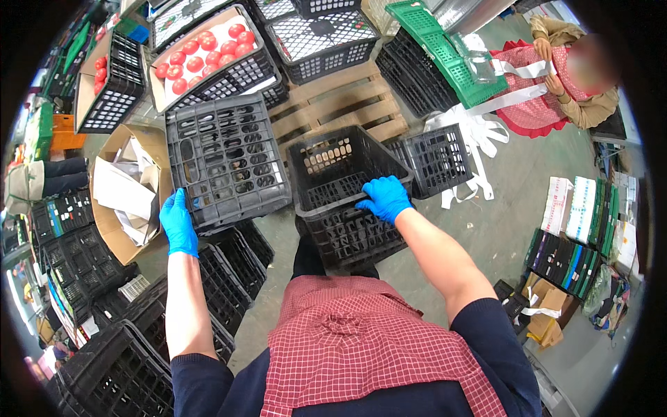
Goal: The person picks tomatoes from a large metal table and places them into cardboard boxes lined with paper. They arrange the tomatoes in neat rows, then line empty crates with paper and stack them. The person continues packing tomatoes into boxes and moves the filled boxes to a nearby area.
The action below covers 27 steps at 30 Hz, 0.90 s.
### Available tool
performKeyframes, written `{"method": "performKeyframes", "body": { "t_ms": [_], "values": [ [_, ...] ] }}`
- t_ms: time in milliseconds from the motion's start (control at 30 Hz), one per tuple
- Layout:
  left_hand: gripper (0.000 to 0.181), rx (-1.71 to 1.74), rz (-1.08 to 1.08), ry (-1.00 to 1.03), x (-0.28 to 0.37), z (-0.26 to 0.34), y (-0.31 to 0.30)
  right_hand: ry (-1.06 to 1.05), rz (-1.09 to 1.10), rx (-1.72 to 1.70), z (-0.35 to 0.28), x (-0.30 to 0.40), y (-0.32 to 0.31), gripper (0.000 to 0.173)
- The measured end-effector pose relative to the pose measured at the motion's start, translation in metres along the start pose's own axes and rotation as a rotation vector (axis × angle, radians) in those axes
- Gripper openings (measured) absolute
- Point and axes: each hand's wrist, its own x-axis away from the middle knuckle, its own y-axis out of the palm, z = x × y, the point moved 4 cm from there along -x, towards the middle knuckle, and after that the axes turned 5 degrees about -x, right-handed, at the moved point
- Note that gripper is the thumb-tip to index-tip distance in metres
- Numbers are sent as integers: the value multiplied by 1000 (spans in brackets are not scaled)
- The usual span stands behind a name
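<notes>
My left hand [178, 223], in a blue glove, grips the near left edge of a black plastic crate [229, 161]. That crate is tilted, its slotted base turned towards me. My right hand [386, 199], gloved the same way, holds the near rim of a second black crate [348, 221], with the fingers over the edge. This one has its open top facing up, and only bare walls and a slotted floor show inside. Behind its right side, another black crate [439, 160] is partly hidden.
A wooden pallet [338, 99] lies ahead, beside a crate of tomatoes [200, 60]. At left stands a cardboard box [117, 229] of paper scraps. White straps [477, 140] litter the floor near a co-worker [552, 78] at the upper right. Black crates [229, 271] stand at lower left.
</notes>
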Motion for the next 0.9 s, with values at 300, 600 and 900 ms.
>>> {"method": "performKeyframes", "body": {
  "t_ms": [300, 600, 900],
  "values": [
    [25, -93, 83, -32, -35, -94, 31, -5, 412, -92, -13, 96, -120, 34],
    [32, -227, 83, 131, -25, -66, 201, 572, 821, -435, 47, 284, -164, 19],
    [36, -376, -38, 157, -33, -39, 389, 879, 1225, -967, 72, 425, -99, 20]
  ]
}}
